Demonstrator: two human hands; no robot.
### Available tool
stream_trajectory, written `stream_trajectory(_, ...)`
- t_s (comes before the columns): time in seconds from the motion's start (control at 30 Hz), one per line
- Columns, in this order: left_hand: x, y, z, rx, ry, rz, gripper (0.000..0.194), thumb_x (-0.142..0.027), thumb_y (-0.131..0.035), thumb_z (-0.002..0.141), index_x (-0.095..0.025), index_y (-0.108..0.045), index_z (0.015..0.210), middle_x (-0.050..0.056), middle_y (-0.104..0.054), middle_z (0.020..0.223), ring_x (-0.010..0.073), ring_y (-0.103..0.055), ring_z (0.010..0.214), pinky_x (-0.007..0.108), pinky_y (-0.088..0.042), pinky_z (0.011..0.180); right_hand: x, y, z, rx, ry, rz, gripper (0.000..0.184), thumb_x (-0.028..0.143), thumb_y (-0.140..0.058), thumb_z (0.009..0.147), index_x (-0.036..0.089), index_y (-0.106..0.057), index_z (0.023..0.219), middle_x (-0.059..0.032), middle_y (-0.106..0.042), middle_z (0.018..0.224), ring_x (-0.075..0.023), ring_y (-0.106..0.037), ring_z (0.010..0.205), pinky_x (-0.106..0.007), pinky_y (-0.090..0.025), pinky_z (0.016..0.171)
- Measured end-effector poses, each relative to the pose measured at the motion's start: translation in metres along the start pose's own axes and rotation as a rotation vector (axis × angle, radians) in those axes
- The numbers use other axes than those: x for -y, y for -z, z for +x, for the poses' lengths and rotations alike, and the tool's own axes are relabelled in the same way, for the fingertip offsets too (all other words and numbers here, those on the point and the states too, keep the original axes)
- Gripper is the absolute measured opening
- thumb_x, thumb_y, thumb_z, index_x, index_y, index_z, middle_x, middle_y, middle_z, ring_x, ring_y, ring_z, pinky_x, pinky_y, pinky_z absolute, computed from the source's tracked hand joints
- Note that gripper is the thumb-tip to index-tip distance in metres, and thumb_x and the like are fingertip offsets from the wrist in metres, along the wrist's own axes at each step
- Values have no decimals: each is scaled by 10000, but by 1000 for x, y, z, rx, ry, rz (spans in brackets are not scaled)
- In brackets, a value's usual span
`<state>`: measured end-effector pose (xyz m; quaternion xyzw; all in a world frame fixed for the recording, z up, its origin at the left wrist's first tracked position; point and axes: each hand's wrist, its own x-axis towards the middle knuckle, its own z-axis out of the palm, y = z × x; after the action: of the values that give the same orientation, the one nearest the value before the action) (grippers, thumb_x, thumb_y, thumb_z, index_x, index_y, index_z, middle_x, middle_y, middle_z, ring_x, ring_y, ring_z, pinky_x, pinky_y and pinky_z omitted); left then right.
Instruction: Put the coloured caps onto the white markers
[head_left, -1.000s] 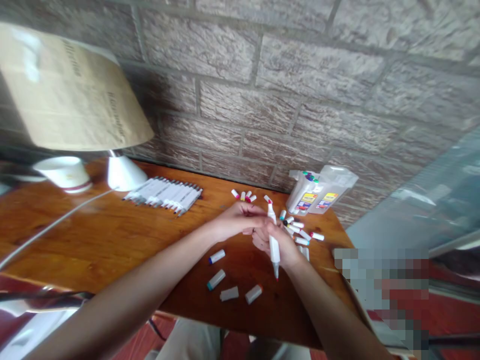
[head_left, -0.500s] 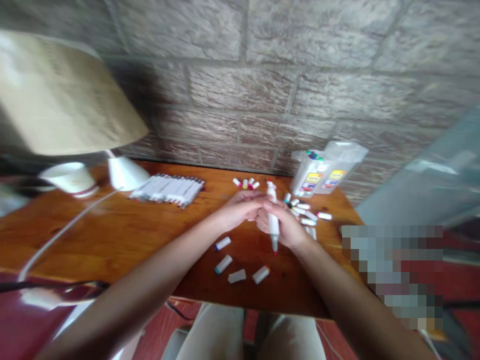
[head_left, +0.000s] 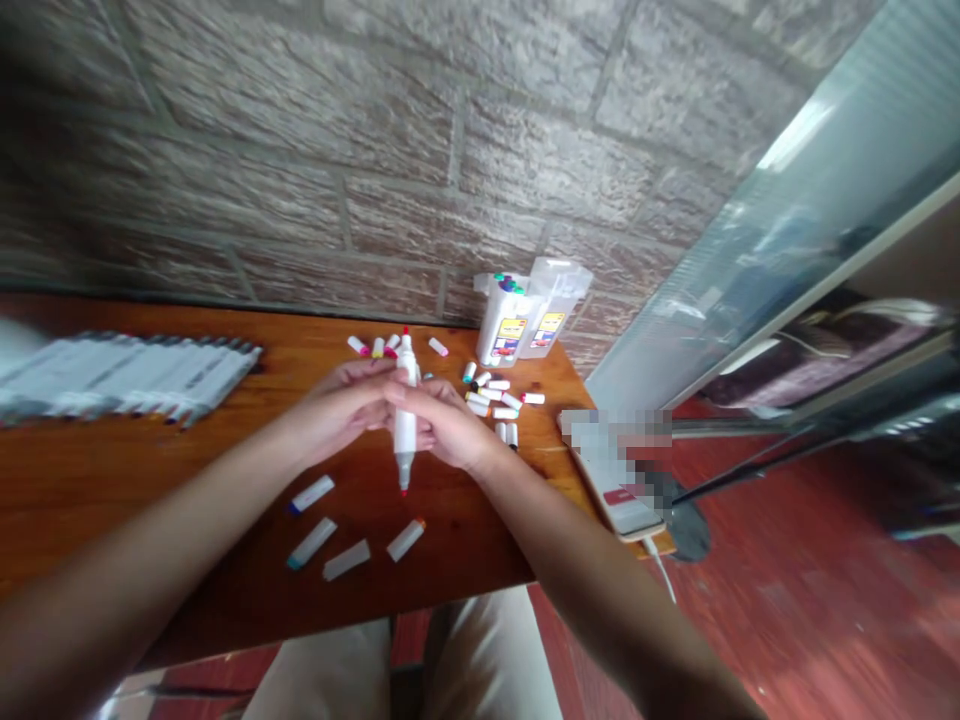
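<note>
An uncapped white marker (head_left: 405, 420) stands nearly upright over the table, a red tip at each end. My left hand (head_left: 337, 410) has its thumb and fingers closed at the marker's upper barrel. From the other side, my right hand (head_left: 450, 425) grips the same barrel, thumb across it, and the two thumbs meet there. Below the hands lie several loose caps: one with a blue end (head_left: 313, 494), one with a teal end (head_left: 313, 542), a pale one (head_left: 347, 560) and one with an orange end (head_left: 406, 540).
Rows of capped markers (head_left: 135, 372) lie at left. Small caps (head_left: 502, 398) are scattered at right, with pink-ended ones (head_left: 438, 346) behind the hands. A clear plastic case (head_left: 504, 325) holding markers stands by the brick wall (head_left: 390, 210). A phone (head_left: 626, 500) rests on the table's right edge.
The view has swung right, so the lamp and white cup have left it and more red floor shows. Both hands still hold the marker, now more upright.
</note>
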<state>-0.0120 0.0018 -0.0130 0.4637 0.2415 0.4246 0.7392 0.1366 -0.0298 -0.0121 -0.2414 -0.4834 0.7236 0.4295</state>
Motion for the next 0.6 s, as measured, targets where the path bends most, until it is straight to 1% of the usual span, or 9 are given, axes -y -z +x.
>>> stream_trajectory(0.03,-1,-3,0,3,14,10,205,-272,-886,711,-131,-740,738,-41,-563,525,60,-471,455,173,-381,488,-1,0,0,5,7,0,608,642,-890,659,182,-501,583,117,-285,452,-15,-191,389,-207,-101,391)
stream_trajectory(0.07,-2,-6,0,13,15,16,263,-316,-911,684,-128,-734,728,-43,-542,517,45,-415,432,167,-326,449,-1,0,-1,8,16,-9,591,634,-880,686,177,-515,598,113,-303,460,-15,-196,397,-205,-107,396)
stream_trajectory(0.1,-2,-9,0,15,1,8,311,-356,-930,660,-131,-724,720,-55,-500,501,35,-364,421,163,-272,427,-1,0,-2,4,36,-18,588,618,-870,714,177,-501,588,108,-313,464,-15,-199,403,-204,-110,400)
stream_trajectory(0.17,-3,-14,0,4,-36,-17,413,-436,-958,605,-137,-683,684,-75,-449,495,20,-297,418,162,-219,423,-1,0,-3,-6,52,-64,600,610,-845,750,181,-469,564,98,-337,464,-17,-208,400,-207,-114,408)
stream_trajectory(0.23,-3,-16,0,8,-52,9,455,-486,-951,599,-135,-683,707,-77,-440,489,20,-280,422,167,-193,427,-1,-1,-4,-33,57,-95,637,633,-835,738,191,-427,529,95,-329,436,-24,-220,389,-213,-115,413)
stream_trajectory(0.33,-3,-13,-1,72,-18,46,474,-518,-937,612,-134,-670,691,-104,-350,416,22,-235,392,183,-189,419,-1,-4,-3,-69,60,-51,650,611,-862,702,205,-387,521,107,-303,406,-27,-209,364,-220,-124,401)
stream_trajectory(0.4,-4,-10,-2,106,13,57,456,-511,-924,637,-136,-677,709,-111,-332,402,25,-236,382,186,-211,423,-1,-5,-3,-73,57,-15,645,592,-876,691,209,-381,535,117,-287,400,-25,-190,352,-220,-118,390)
stream_trajectory(0.53,-5,-7,-2,87,25,57,388,-410,-935,637,-133,-705,784,-114,-366,425,24,-268,382,181,-218,434,0,-7,-3,-50,48,-38,645,591,-889,676,206,-391,532,117,-295,403,-23,-207,355,-214,-125,392)
stream_trajectory(0.6,-6,-8,-1,73,18,52,417,-420,-953,604,-130,-700,768,-112,-378,420,22,-263,375,183,-200,425,0,-6,-2,-51,51,-45,666,605,-886,674,204,-382,506,112,-293,401,-21,-213,359,-217,-131,399)
